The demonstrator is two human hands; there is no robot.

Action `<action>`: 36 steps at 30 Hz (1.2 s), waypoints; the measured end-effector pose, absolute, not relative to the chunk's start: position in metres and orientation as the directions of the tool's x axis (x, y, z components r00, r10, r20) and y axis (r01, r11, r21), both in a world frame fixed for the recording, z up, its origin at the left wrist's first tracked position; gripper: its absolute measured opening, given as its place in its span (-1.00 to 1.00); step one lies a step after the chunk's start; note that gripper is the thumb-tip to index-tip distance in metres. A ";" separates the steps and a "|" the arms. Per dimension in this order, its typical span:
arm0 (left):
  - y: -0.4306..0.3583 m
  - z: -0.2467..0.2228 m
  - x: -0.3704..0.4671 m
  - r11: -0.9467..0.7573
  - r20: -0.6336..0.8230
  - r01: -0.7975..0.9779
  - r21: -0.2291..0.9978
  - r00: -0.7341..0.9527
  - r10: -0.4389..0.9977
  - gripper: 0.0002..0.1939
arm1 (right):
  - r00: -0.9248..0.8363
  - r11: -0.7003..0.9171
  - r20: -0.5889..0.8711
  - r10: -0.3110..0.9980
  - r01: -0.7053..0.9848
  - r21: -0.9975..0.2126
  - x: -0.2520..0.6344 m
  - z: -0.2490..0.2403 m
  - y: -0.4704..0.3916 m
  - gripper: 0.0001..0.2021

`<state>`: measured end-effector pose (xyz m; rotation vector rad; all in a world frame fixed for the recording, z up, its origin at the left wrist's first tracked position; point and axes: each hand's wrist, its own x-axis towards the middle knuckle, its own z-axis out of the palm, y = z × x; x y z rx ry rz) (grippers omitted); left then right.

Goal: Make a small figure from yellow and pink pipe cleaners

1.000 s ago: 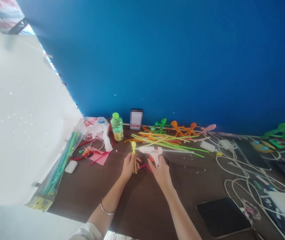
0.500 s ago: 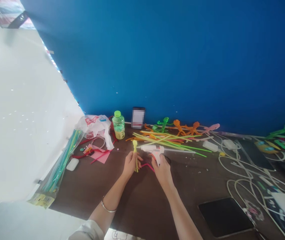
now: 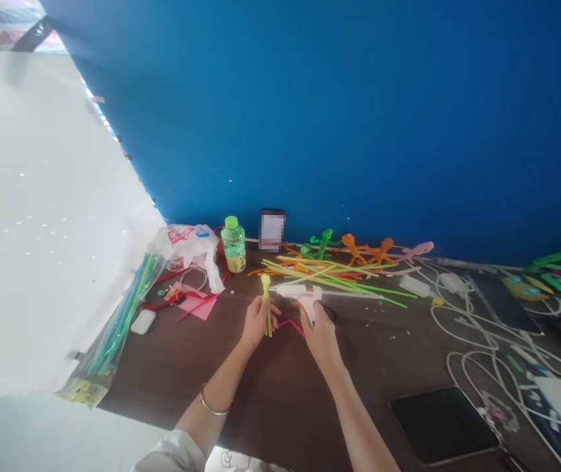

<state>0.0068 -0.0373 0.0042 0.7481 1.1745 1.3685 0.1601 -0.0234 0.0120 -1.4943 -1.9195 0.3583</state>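
My left hand is closed around a small yellow pipe-cleaner figure, held upright with its rounded top above my fingers. In my right hand is a white glue gun, gripped by its handle. Its nozzle points left and is at the yellow figure, just below the rounded top; whether they touch I cannot tell. A clear glue stick sticks out of the gun's back end. Under and between my hands lies a bent magenta pipe cleaner on the dark table.
Behind my hands lie loose yellow and green pipe cleaners. Green and orange pipe-cleaner figures stand by the blue wall. A bottle, a plastic bag and a pipe-cleaner pack are left; white cables and a black tablet are right.
Both hands stay almost in place, with the yellow figure and glue gun still held. My right fingers have shifted slightly on the gun's handle.
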 end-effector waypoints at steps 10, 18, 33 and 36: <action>-0.036 0.001 0.007 0.139 -0.205 -0.337 0.931 -0.169 0.964 -0.59 | -0.028 0.284 0.420 0.907 0.777 -0.562 0.156 0.013 -0.025 -0.66; -0.036 0.003 0.007 0.135 -0.200 -0.345 0.929 -0.163 0.966 -0.59 | -0.059 0.299 0.401 0.914 0.765 -0.570 0.156 0.014 -0.025 -0.75; -0.036 0.002 0.006 0.159 -0.227 -0.346 0.925 -0.166 0.959 -0.59 | -0.109 0.310 0.371 0.922 0.783 -0.540 0.159 0.006 -0.024 -0.71; -0.035 0.000 0.006 0.155 -0.222 -0.349 0.924 -0.160 0.962 -0.59 | -0.122 0.318 0.365 0.923 0.776 -0.544 0.160 0.008 -0.025 -0.71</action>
